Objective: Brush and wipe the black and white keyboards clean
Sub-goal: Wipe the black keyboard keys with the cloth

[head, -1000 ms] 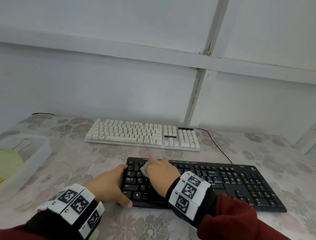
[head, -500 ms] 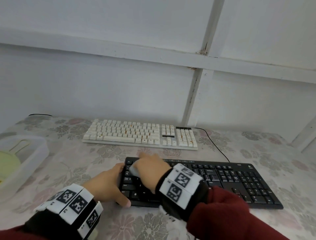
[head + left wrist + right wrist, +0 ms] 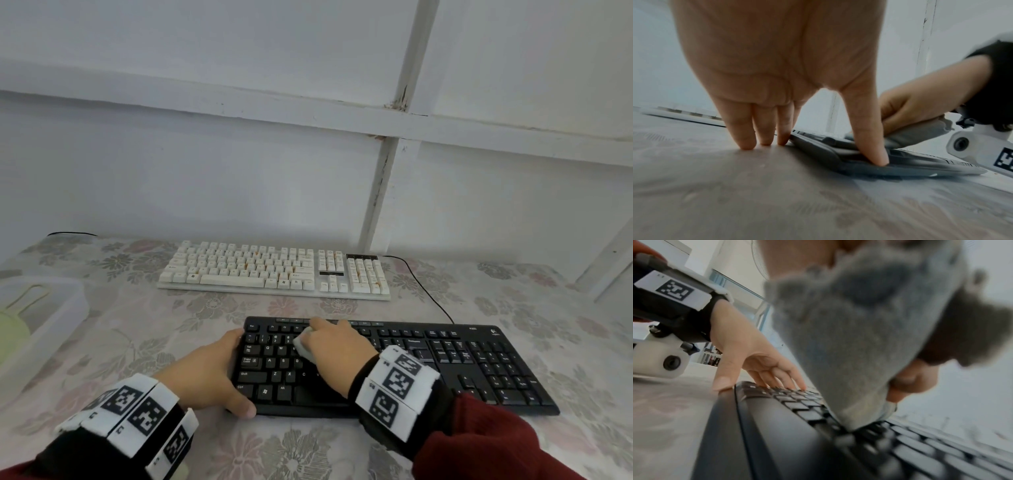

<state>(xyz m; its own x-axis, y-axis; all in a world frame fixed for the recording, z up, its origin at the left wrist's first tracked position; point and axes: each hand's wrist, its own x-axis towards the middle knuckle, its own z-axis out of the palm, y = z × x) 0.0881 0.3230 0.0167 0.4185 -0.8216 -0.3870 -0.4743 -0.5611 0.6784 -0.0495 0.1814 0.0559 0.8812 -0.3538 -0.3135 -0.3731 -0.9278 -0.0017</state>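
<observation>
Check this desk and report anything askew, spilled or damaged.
Nothing spilled or broken shows. The black keyboard lies slightly skewed against the white keyboard behind it; the left hand steadies its end while the right hand wipes with a grey cloth. The wall beam joint looks cracked.

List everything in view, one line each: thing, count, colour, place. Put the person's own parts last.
black keyboard: one, black, near side of the table, under both hands.
white keyboard: one, white, behind the black keyboard, nearer the wall.
cable: one, black, runs over the table from the white keyboard's right end.
cloth: one, grey, gripped in the right hand, pressed on the black keyboard's keys.
container: one, clear plastic, left edge of the table, something pale green inside.
tablecloth: one, pale floral, covers the table.
wall: white, behind the table.
left hand: one, holds the black keyboard's left end.
right hand: one, grips the cloth.
wrist bands: two, white with black markers, one per wrist.
</observation>
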